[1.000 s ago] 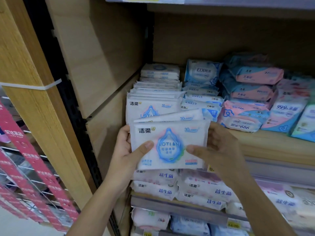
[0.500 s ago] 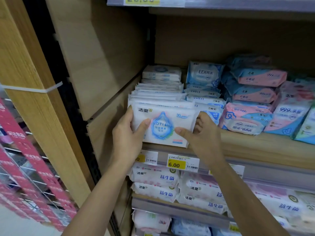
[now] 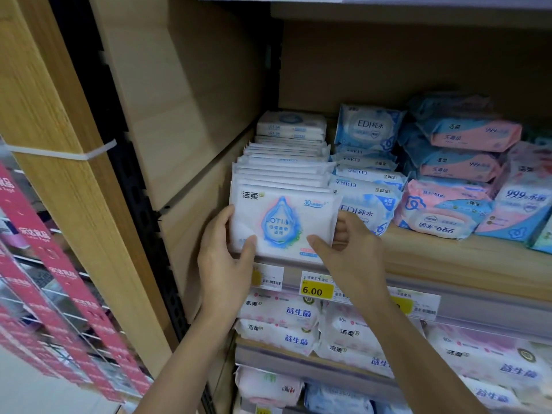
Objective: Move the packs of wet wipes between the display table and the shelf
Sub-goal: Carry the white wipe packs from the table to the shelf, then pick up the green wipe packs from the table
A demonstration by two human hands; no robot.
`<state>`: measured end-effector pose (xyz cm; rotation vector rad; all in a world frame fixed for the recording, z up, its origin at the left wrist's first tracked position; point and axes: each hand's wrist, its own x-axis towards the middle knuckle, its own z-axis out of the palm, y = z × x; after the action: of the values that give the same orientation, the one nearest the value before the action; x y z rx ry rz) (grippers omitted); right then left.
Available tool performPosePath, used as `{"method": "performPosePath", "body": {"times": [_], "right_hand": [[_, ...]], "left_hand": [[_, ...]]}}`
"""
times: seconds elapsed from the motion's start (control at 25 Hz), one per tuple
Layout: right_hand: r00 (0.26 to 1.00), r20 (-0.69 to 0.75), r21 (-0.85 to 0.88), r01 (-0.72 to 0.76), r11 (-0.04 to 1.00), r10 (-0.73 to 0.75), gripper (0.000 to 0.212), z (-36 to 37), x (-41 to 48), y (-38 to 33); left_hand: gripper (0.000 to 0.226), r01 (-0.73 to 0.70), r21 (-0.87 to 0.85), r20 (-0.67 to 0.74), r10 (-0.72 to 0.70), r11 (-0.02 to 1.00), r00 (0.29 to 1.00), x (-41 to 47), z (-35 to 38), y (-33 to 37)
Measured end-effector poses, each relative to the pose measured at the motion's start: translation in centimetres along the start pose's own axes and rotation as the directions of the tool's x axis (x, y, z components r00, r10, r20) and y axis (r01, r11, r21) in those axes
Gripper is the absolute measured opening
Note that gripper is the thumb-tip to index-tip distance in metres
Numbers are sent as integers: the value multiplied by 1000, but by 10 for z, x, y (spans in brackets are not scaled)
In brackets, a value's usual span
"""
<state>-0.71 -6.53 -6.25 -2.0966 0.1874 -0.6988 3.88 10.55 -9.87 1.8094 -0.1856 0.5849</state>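
Observation:
A white pack of wet wipes point(image 3: 280, 222) with a blue drop and the word LOTION stands upright at the front of a row of like packs point(image 3: 283, 165) on the wooden shelf point(image 3: 448, 264). My left hand point(image 3: 224, 258) grips its left edge, thumb on the front face. My right hand point(image 3: 349, 255) grips its right edge, thumb on the lower front. The pack's bottom rests at the shelf's front lip.
Blue EDI packs point(image 3: 367, 127) and pink-blue 999 packs point(image 3: 466, 138) fill the shelf to the right. A yellow 6.00 price tag point(image 3: 313, 289) sits on the shelf rail. More packs point(image 3: 277, 327) lie on lower shelves. A pink-striped wire rack point(image 3: 44, 279) stands left.
Both hands carried the white pack up and forward from below the shelf edge and set it at the front of the row on the shelf.

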Motion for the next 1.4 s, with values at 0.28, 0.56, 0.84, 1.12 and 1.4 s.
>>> {"method": "performPosePath", "body": {"times": [0.28, 0.56, 0.84, 1.12, 1.4], "right_hand": [[1000, -20, -26, -21, 999, 21, 35, 22, 8, -3], [983, -165, 22, 87, 996, -82, 22, 4, -15, -7], [942, 279, 35, 183, 982, -186, 7, -7, -82, 19], [541, 839, -160, 344, 925, -56, 17, 35, -154, 114], [-247, 968, 206, 654, 728, -52, 23, 109, -295, 100]], "left_hand": [[56, 2, 54, -35, 0, 999, 999, 1, -3, -1], [29, -374, 337, -95, 427, 864, 899, -13, -14, 9], [12, -275, 31, 292, 254, 961, 922, -70, -54, -1], [17, 139, 367, 326, -267, 920, 907, -206, -103, -55], [24, 750, 508, -190, -794, 424, 578, -449, -182, -45]]}}
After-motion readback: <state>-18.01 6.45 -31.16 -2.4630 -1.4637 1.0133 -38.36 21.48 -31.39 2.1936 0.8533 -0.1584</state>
